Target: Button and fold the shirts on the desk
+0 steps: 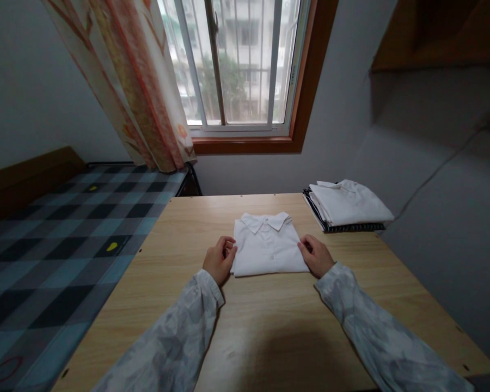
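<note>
A white collared shirt [269,250], folded into a neat rectangle, lies flat on the wooden table with its collar toward the window. At its left edge, my left hand [221,258] has thumb and fingers curled closed on the fabric. My right hand [316,256] pinches the opposite edge in much the same way. Some fingertips of both hands are hidden by the knuckles or the cloth.
A pile of folded clothes [347,204], white on top with dark layers beneath, sits at the table's far right corner. The light wooden table [188,234] borders a bed with a checked cover [65,250] on the left. Behind are a curtain [134,81] and a window.
</note>
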Action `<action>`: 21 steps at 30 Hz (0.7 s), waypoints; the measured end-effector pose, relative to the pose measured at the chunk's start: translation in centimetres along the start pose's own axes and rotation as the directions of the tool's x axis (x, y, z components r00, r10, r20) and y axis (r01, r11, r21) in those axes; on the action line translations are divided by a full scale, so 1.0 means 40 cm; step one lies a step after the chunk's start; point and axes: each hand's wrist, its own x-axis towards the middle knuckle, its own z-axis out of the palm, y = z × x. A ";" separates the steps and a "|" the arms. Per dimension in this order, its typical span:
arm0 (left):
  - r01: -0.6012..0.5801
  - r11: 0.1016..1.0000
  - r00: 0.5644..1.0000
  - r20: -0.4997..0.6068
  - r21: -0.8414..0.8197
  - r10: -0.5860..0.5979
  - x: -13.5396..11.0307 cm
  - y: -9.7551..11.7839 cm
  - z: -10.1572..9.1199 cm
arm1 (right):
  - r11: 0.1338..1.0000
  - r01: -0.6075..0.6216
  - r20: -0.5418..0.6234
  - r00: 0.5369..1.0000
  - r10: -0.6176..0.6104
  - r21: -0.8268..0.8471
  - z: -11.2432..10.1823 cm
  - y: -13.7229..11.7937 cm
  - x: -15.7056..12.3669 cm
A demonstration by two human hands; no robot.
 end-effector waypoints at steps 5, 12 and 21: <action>0.057 0.991 0.995 -0.091 0.118 -0.046 -0.008 0.034 -0.004 | 1.000 0.013 -0.039 0.999 -0.014 -0.008 0.004 0.013 0.000; -0.136 0.910 0.990 0.094 0.391 0.108 -0.027 0.062 -0.021 | 0.976 0.069 -0.007 0.997 -0.073 -0.205 0.012 0.051 -0.007; -0.095 0.888 0.995 0.012 0.450 0.101 -0.028 0.048 -0.028 | 0.954 0.088 0.062 0.995 -0.073 -0.286 0.010 0.033 -0.009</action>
